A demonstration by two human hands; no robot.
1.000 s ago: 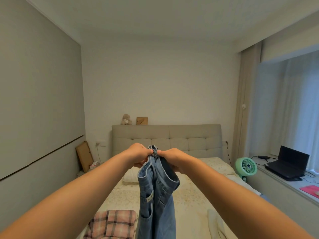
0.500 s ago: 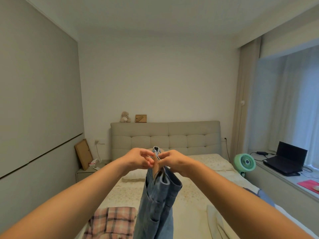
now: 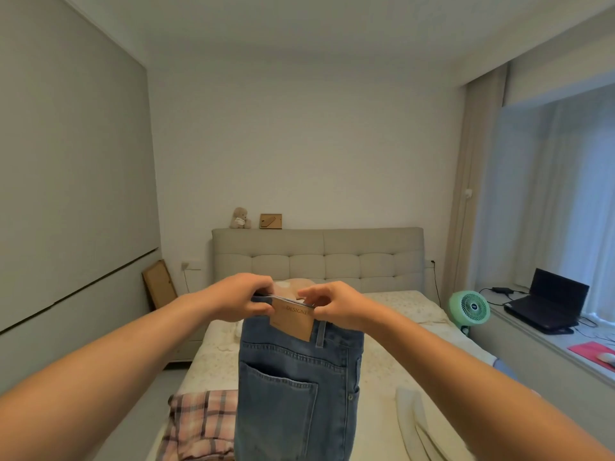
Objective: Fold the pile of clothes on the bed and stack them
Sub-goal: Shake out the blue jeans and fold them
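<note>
A pair of blue jeans (image 3: 296, 390) hangs in the air over the bed (image 3: 402, 344), its back side with a pocket and a tan waistband label facing me. My left hand (image 3: 238, 302) grips the waistband at its left end. My right hand (image 3: 336, 306) pinches the waistband just right of the label. On the bed's near left corner lies a pink plaid garment (image 3: 199, 424). A cream-white garment (image 3: 416, 424) lies at the near right. The lower legs of the jeans run out of view.
A padded headboard (image 3: 317, 257) stands at the far end, with a small teddy bear (image 3: 240, 218) and a frame on top. Right of the bed are a green fan (image 3: 469, 306) and a laptop (image 3: 549, 302) on the window ledge.
The bunched jeans have turned and spread, so the back with the label and pocket now faces me. My hands have moved slightly apart along the waistband.
</note>
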